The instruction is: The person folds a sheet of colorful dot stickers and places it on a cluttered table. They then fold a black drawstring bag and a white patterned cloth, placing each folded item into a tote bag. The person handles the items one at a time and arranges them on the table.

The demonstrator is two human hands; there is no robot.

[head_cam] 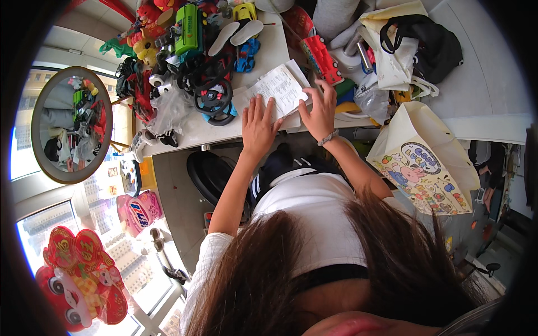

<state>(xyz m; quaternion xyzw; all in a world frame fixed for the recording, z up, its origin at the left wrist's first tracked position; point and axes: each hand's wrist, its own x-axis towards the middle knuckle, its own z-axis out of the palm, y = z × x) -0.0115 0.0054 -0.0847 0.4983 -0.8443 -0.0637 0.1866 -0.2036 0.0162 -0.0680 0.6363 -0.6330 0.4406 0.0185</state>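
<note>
Printed paper sheets [277,89] lie in a small stack on the white table [180,136], near its front edge. My left hand [257,124] rests flat, fingers spread, on the lower left part of the papers. At their right edge my right hand [320,111] has its fingers bent and apart; its fingertips are at or just above the sheets, and whether they touch is hard to tell. A red toy vehicle [321,59], lying on its side, is just beyond the right fingers. A black toy steering wheel [213,98] stands left of the papers.
Piled toys, among them a green toy truck [187,29], crowd the table's left side. Two pale insoles [246,32] lie behind the papers. Cloth bags [395,54] and a large printed paper bag [424,164] are at the right. A round mirror [72,126] stands at the left.
</note>
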